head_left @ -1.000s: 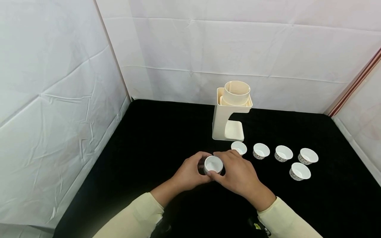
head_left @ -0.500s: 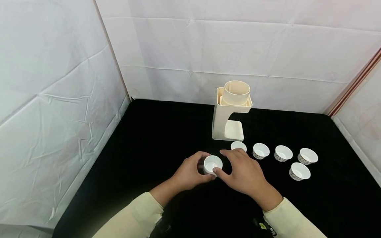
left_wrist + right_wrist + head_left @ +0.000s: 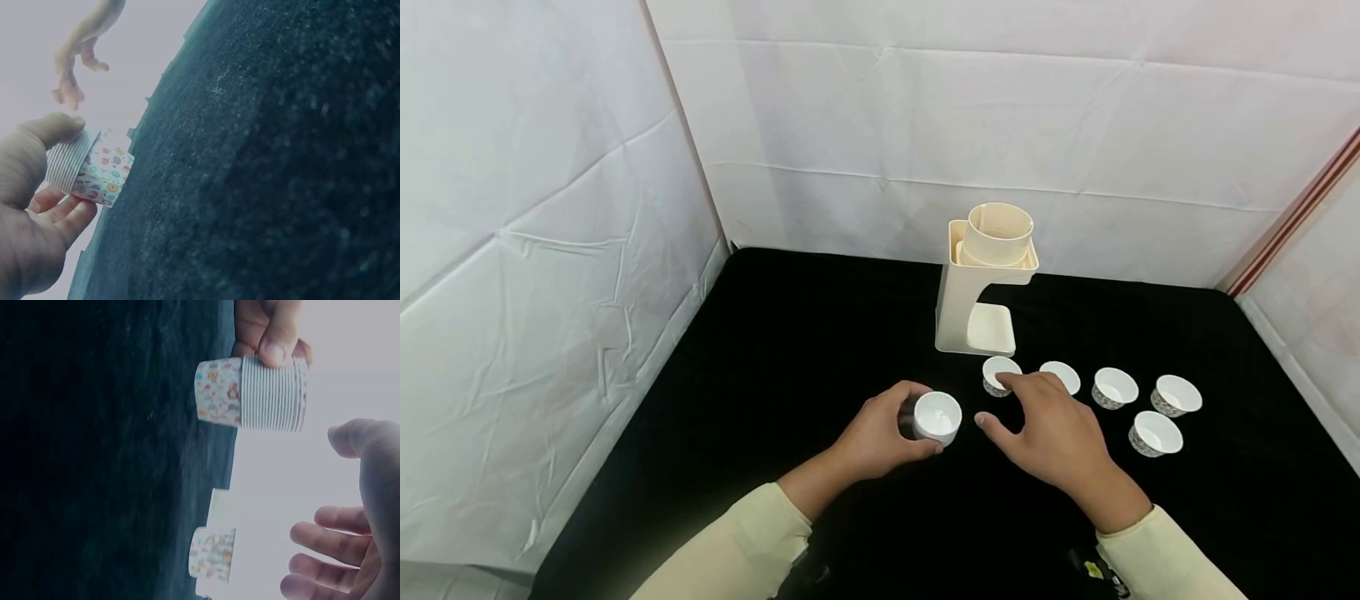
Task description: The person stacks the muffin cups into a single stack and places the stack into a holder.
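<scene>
"So, where's the stack of cups?"
"Gripped in the left hand, left of the loose cups; the right hand is released, apart from it."
"And the step?"
"Cup-separating, I'd judge; the next move calls for freeing just one."

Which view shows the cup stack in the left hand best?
The right wrist view: the cup stack appears side-on, rims and printed body plain, the left hand overlapping only its edge. The left wrist view shows rims and print too, slanted in that hand's grip; the head view shows mainly its white inside from above.
</scene>
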A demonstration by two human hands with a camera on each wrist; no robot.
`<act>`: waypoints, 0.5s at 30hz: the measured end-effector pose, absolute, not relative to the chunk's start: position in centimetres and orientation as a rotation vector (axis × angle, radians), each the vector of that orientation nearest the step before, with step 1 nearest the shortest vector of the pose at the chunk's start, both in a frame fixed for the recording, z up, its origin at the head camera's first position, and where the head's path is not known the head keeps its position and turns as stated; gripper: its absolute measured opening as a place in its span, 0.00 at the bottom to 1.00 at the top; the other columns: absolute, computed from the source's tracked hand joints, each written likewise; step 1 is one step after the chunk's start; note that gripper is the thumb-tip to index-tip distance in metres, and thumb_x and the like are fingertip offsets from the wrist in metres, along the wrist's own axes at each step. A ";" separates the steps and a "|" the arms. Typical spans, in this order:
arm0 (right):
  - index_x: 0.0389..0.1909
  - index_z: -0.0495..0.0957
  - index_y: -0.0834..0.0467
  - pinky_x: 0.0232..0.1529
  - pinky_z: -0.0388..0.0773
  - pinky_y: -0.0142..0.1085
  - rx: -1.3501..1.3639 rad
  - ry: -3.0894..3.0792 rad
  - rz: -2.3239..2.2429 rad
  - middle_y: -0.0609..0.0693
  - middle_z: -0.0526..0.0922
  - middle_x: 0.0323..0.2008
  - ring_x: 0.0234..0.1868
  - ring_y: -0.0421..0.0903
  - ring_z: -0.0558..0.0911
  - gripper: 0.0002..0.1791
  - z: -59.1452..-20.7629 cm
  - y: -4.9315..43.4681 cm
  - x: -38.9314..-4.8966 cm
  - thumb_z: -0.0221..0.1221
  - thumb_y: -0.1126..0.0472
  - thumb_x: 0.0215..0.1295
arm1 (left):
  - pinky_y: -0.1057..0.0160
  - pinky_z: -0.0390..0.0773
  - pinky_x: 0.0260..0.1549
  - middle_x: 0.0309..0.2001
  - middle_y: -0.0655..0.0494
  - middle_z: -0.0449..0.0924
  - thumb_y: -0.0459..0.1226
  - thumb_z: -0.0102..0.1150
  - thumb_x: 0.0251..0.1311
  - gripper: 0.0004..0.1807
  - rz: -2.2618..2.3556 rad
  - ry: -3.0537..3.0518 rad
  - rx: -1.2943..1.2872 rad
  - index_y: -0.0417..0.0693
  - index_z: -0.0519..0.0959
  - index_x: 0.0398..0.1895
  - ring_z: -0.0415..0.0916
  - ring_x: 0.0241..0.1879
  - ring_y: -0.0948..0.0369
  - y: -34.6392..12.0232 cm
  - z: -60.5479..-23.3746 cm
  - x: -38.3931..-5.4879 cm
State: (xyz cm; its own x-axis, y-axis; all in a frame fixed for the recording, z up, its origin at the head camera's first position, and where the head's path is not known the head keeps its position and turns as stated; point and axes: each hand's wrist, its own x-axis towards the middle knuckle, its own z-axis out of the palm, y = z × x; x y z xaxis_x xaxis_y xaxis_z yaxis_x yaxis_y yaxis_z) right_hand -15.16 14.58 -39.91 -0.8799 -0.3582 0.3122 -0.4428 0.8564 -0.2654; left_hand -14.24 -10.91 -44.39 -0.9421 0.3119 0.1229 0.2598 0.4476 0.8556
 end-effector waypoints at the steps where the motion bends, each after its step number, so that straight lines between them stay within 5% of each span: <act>1: 0.60 0.80 0.57 0.33 0.84 0.55 0.602 -2.778 0.486 0.54 0.83 0.52 0.57 0.54 0.79 0.35 -39.9 14.8 -15.2 0.66 0.36 0.62 | 0.68 0.81 0.51 0.55 0.55 0.79 0.38 0.81 0.51 0.36 1.536 2.630 0.518 0.47 0.73 0.63 0.82 0.53 0.59 -10.9 -44.4 -14.3; 10: 0.62 0.79 0.58 0.41 0.81 0.62 0.528 -2.814 0.483 0.56 0.82 0.55 0.61 0.58 0.77 0.34 -39.8 17.0 -15.5 0.66 0.38 0.64 | 0.66 0.82 0.51 0.56 0.55 0.79 0.39 0.81 0.51 0.36 1.522 2.624 0.494 0.48 0.73 0.63 0.82 0.53 0.58 -11.0 -44.3 -14.2; 15: 0.63 0.77 0.58 0.37 0.81 0.61 0.487 -2.842 0.476 0.54 0.82 0.57 0.61 0.57 0.76 0.34 -39.7 18.2 -15.5 0.65 0.38 0.65 | 0.66 0.82 0.51 0.56 0.54 0.79 0.39 0.81 0.51 0.36 1.527 2.618 0.488 0.48 0.73 0.63 0.82 0.54 0.57 -10.9 -44.2 -14.2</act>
State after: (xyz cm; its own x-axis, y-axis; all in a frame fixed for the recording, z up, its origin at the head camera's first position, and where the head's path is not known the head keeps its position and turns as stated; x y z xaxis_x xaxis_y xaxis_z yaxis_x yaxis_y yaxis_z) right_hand -15.45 18.17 -39.70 -0.9213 -0.2846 0.2649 -0.3554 0.8928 -0.2767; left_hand -14.21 -10.94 -44.23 -0.9469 0.3066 0.0968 0.2352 0.4551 0.8588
